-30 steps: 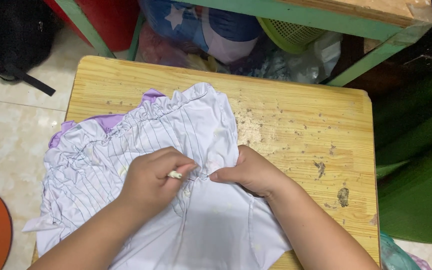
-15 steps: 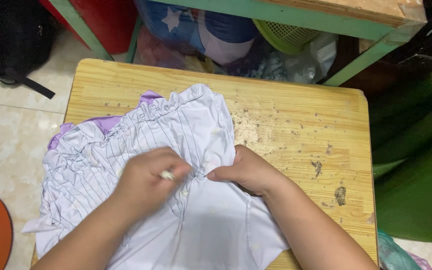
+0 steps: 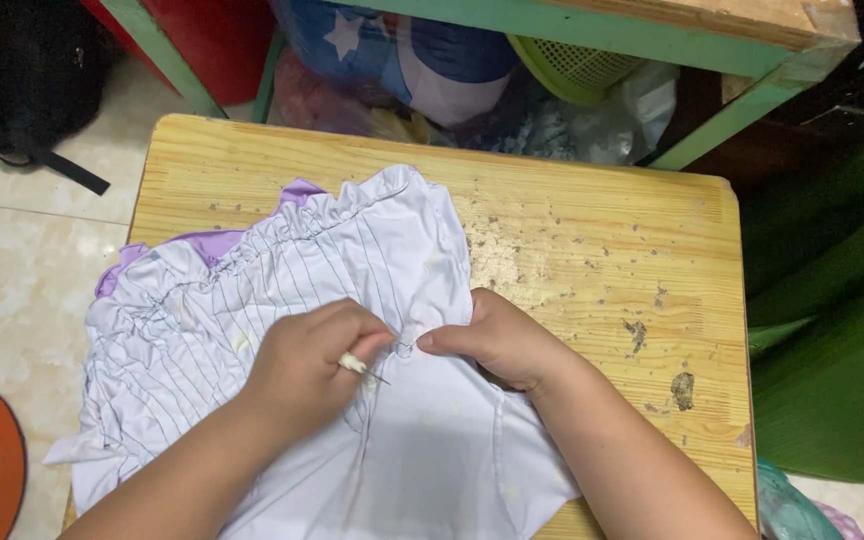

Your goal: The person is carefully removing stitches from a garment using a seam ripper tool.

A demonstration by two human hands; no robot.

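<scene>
Table [image 3: 592,230]: worn wood, garment lying across its 9 o'clock half.
Garment [image 3: 352,250]: white, striped, ruffled, purple edging.
Left hand [image 3: 307,365]: fingers closed on a small pale tool [image 3: 357,364].
Right hand [image 3: 497,340]: pinching cloth just at 3 o'clock of the tool.

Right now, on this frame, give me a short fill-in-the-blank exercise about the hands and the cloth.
1. The white garment lies on a ____ table.
2. The left hand pinches a thin ____ against the cloth.
3. The right hand rests on the garment, to the ____ of the left hand in the picture.
4. The fabric peeking from under the garment's far edge is ____.

Missing words: wooden; needle; right; purple
</scene>
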